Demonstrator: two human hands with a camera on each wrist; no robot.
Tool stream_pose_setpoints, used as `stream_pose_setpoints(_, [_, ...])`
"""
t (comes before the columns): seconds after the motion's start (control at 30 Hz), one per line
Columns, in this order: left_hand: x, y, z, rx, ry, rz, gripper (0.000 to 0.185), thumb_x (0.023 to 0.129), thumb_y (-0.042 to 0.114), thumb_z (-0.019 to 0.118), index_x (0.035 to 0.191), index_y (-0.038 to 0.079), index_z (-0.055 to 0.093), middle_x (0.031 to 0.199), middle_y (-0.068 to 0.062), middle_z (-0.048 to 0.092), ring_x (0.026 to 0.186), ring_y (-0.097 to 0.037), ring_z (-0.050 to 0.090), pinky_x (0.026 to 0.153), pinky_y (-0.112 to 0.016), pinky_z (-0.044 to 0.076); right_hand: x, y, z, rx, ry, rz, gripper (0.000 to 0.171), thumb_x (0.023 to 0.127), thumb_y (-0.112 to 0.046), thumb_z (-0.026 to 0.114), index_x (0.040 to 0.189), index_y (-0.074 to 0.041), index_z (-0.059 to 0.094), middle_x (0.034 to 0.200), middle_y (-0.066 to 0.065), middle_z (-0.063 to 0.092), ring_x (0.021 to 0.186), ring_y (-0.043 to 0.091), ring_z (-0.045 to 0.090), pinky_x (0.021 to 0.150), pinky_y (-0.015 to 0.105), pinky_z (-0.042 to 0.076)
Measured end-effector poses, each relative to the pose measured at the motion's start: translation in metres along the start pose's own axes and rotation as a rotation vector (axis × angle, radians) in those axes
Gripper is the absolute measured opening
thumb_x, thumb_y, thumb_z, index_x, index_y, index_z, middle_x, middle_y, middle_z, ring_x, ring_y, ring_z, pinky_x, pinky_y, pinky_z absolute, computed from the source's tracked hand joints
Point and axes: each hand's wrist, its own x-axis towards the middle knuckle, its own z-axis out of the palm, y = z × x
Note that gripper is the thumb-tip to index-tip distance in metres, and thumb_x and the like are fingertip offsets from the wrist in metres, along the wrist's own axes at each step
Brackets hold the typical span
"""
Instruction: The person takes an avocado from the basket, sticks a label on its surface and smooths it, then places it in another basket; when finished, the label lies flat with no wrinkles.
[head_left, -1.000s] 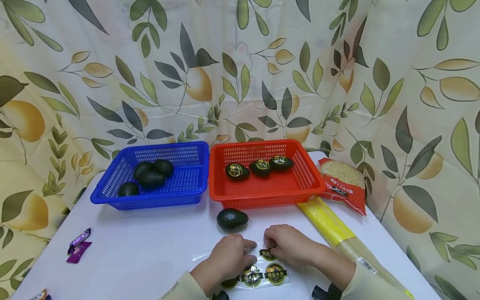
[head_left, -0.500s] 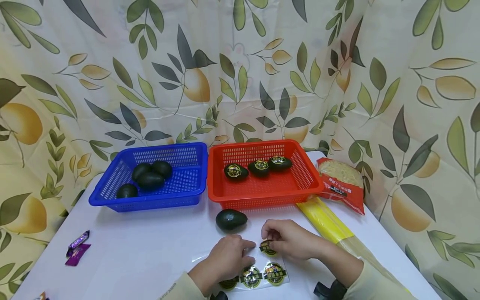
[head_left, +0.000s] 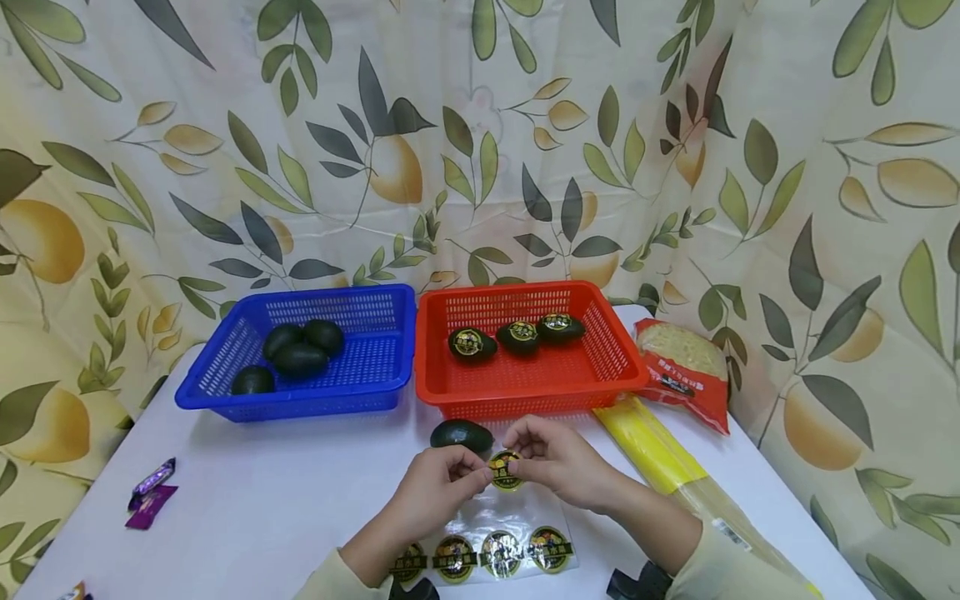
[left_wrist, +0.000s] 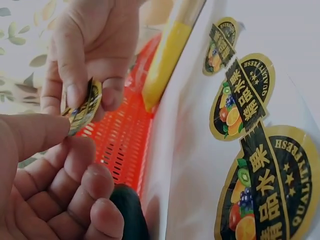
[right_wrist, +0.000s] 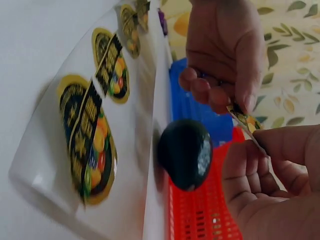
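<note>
Both hands hold one round black-and-gold sticker point(head_left: 506, 468) between them, lifted above the table. My left hand point(head_left: 442, 479) pinches its left edge and my right hand point(head_left: 551, 458) pinches its right edge; the sticker point(left_wrist: 82, 107) shows edge-on in the left wrist view and as a sliver point(right_wrist: 245, 121) in the right wrist view. A dark avocado point(head_left: 461, 436) lies on the table just behind the hands. Below them lies a clear backing sheet point(head_left: 525, 508) with several more stickers point(head_left: 502, 552).
A blue basket point(head_left: 375, 371) holds several plain avocados point(head_left: 300, 358). A red basket point(head_left: 600, 367) holds three stickered avocados point(head_left: 517, 335). A yellow noodle pack point(head_left: 660, 454) and a red bag point(head_left: 682, 362) lie right. Purple candy wrappers point(head_left: 150, 496) lie left.
The right hand peeled a sticker off the sheet and raised it. The left hand left the sheet and came up to pinch the sticker too, uncovering more stickers on the sheet.
</note>
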Motion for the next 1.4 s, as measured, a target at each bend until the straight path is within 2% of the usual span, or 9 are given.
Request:
stream_pose_setpoints(0.13, [-0.004, 0.0, -0.007, -0.022, 0.009, -0.008, 0.014, 0.099, 0.024, 0.068, 0.094, 0.011, 0.072, 0.08, 0.004, 0.067, 0.067, -0.006, 0.057, 0.06, -0.023, 0.049, 0.005, -0.002, 0.008, 0.008, 0.029, 0.018, 0.028, 0.097, -0.011, 0.072, 0.122, -0.002, 0.061, 0.112, 0.013, 0.064, 0.096, 0.022, 0.063, 0.078, 0.025, 0.058])
stream_pose_setpoints(0.27, [-0.004, -0.001, -0.016, -0.043, 0.03, -0.013, 0.016, 0.101, 0.024, 0.066, 0.096, 0.009, 0.071, 0.082, 0.001, 0.066, 0.07, -0.01, 0.057, 0.06, -0.024, 0.048, 0.01, -0.003, 0.013, -0.04, 0.075, 0.01, 0.027, 0.098, -0.014, 0.071, 0.121, -0.004, 0.061, 0.104, 0.011, 0.066, 0.088, 0.021, 0.065, 0.073, 0.026, 0.058])
stream_pose_setpoints(0.4, [-0.002, -0.003, -0.027, -0.057, 0.09, -0.027, 0.019, 0.101, 0.024, 0.065, 0.097, 0.007, 0.07, 0.082, -0.003, 0.067, 0.071, -0.013, 0.057, 0.059, -0.025, 0.047, 0.022, -0.004, 0.019, -0.077, 0.115, -0.018, 0.02, 0.099, -0.014, 0.07, 0.115, -0.006, 0.061, 0.092, 0.009, 0.065, 0.074, 0.017, 0.062, 0.064, 0.025, 0.054])
stream_pose_setpoints(0.53, [0.005, -0.009, -0.035, 0.021, 0.176, -0.054, 0.022, 0.101, 0.028, 0.066, 0.092, 0.008, 0.069, 0.078, -0.002, 0.064, 0.067, -0.013, 0.054, 0.056, -0.026, 0.046, 0.039, -0.004, 0.029, -0.14, 0.196, -0.022, 0.017, 0.097, -0.012, 0.073, 0.109, -0.009, 0.061, 0.088, 0.004, 0.065, 0.07, 0.012, 0.06, 0.063, 0.024, 0.053])
stream_pose_setpoints(0.7, [0.017, -0.02, -0.039, 0.165, 0.262, -0.085, 0.026, 0.099, 0.029, 0.067, 0.082, 0.01, 0.067, 0.07, 0.004, 0.059, 0.064, -0.012, 0.052, 0.055, -0.026, 0.043, 0.056, -0.005, 0.043, -0.294, 0.325, -0.022, 0.016, 0.092, -0.01, 0.076, 0.098, -0.015, 0.062, 0.082, -0.004, 0.066, 0.072, 0.008, 0.062, 0.066, 0.023, 0.053])
stream_pose_setpoints(0.9, [0.026, -0.028, -0.039, 0.184, 0.271, -0.12, 0.026, 0.097, 0.028, 0.07, 0.079, 0.009, 0.067, 0.064, 0.006, 0.055, 0.06, -0.011, 0.05, 0.053, -0.025, 0.041, 0.064, 0.0, 0.054, -0.508, 0.41, -0.068, 0.02, 0.09, -0.011, 0.08, 0.089, -0.017, 0.061, 0.074, -0.011, 0.064, 0.068, 0.005, 0.059, 0.064, 0.023, 0.05])
stream_pose_setpoints(1.17, [0.027, -0.037, -0.04, 0.164, 0.256, -0.14, 0.025, 0.096, 0.026, 0.073, 0.08, 0.006, 0.069, 0.066, 0.003, 0.058, 0.057, -0.012, 0.051, 0.049, -0.025, 0.041, 0.069, 0.006, 0.064, -0.633, 0.42, -0.089, 0.015, 0.09, -0.013, 0.078, 0.105, -0.009, 0.074, 0.067, -0.011, 0.059, 0.062, 0.005, 0.051, 0.065, 0.028, 0.045])
stream_pose_setpoints(1.3, [0.026, -0.043, -0.044, 0.142, 0.261, -0.174, 0.029, 0.093, 0.031, 0.076, 0.078, 0.007, 0.069, 0.067, 0.001, 0.061, 0.056, -0.013, 0.053, 0.048, -0.026, 0.042, 0.072, 0.007, 0.064, -0.637, 0.38, -0.052, 0.017, 0.091, -0.015, 0.078, 0.106, -0.008, 0.076, 0.065, -0.01, 0.056, 0.061, 0.006, 0.049, 0.061, 0.027, 0.042])
stream_pose_setpoints(1.4, [0.027, -0.047, -0.047, 0.113, 0.271, -0.205, 0.032, 0.09, 0.037, 0.08, 0.087, 0.007, 0.07, 0.077, -0.002, 0.067, 0.062, -0.014, 0.057, 0.05, -0.027, 0.047, 0.072, 0.009, 0.061, -0.608, 0.368, -0.028, 0.016, 0.092, -0.02, 0.079, 0.104, -0.011, 0.077, 0.067, -0.008, 0.059, 0.064, 0.009, 0.051, 0.061, 0.028, 0.042])
